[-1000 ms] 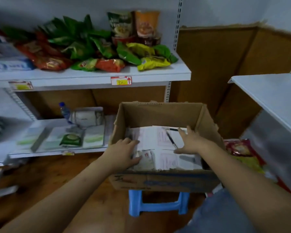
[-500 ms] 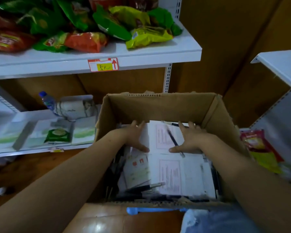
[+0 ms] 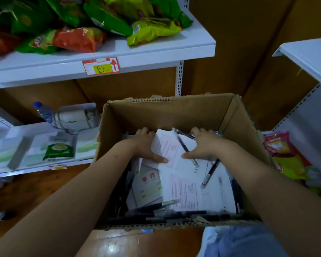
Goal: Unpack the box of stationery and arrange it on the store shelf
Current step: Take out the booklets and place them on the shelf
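**Both hands on a white pad at the far end of the box**

The box (image 3: pixel 167 115) stands open-topped in front of the person, its far wall upright and its torn near rim low in the frame. Both forearms reach over that near rim. The left hand (image 3: pixel 146 145) grips the left edge of a white pad (image 3: pixel 171 151) lying at the far end: fingers curled over the pad's far-left corner, thumb pressed flat on its face. The right hand (image 3: pixel 202 145) holds the pad's right side, fingers curled down by the far wall and thumb laid along the paper toward the left thumb. The pad is tilted, its left edge raised off the sheets beneath.

A dark pen (image 3: pixel 185 147) lies diagonally across the pad between the hands, its tip under the right thumb. A second pen (image 3: pixel 210 171) slants just right of it, near the right wrist. More printed pads (image 3: pixel 185 191) fill the floor of the box nearer the person, and loose pens (image 3: pixel 156 212) are bunched along the near wall and down the left side.

Little room remains between the knuckles and the far wall; above the box is open.

The lower shelf (image 3: pixel 35 167) lies just left of the box, holding flat packets and a bottle (image 3: pixel 43 111). The upper shelf (image 3: pixel 156 54) overhangs, loaded with snack bags (image 3: pixel 78 38). Another shelf edge (image 3: pixel 304 56) juts in at right.
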